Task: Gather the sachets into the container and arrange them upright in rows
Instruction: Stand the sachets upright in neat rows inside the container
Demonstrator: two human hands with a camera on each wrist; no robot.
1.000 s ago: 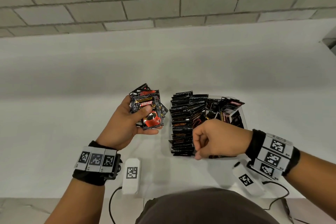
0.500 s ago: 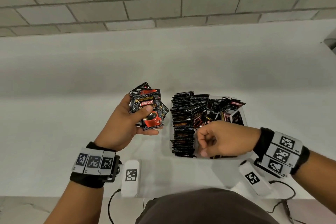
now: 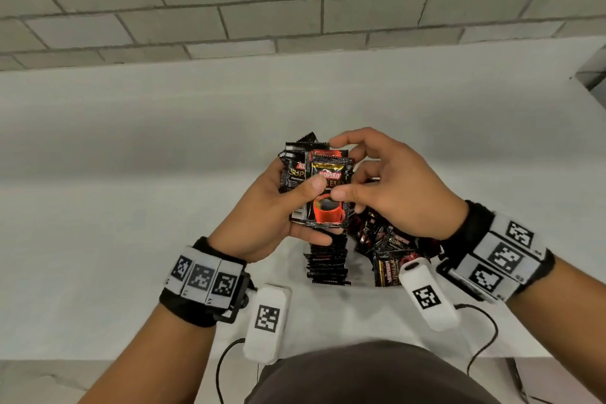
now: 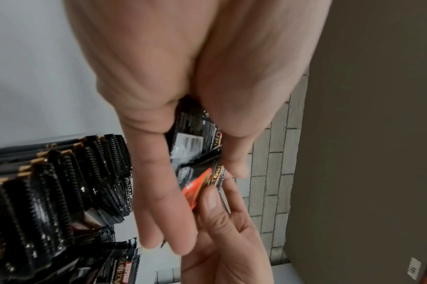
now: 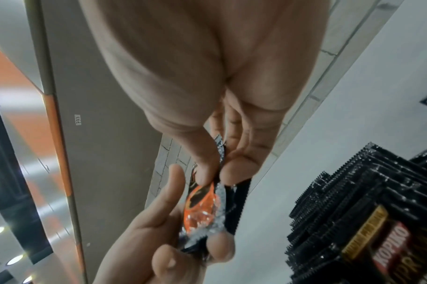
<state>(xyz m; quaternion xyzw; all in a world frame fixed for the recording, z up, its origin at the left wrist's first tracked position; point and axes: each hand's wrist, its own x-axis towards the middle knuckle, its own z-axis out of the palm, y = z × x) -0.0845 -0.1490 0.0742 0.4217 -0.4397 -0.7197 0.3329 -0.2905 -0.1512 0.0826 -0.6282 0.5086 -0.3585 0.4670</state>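
My right hand (image 3: 390, 187) pinches the front sachet (image 3: 329, 195) between thumb and fingers. My left hand (image 3: 278, 213) grips the fanned stack of sachets (image 3: 292, 170) (thumb across its face), above the upright row (image 3: 328, 264) in the container (image 3: 360, 289).

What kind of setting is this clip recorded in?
Probably a bare data-collection or workshop room, not a home kitchen: a plain white table against a grey block wall, with coffee sachets and tagged wrist cameras.
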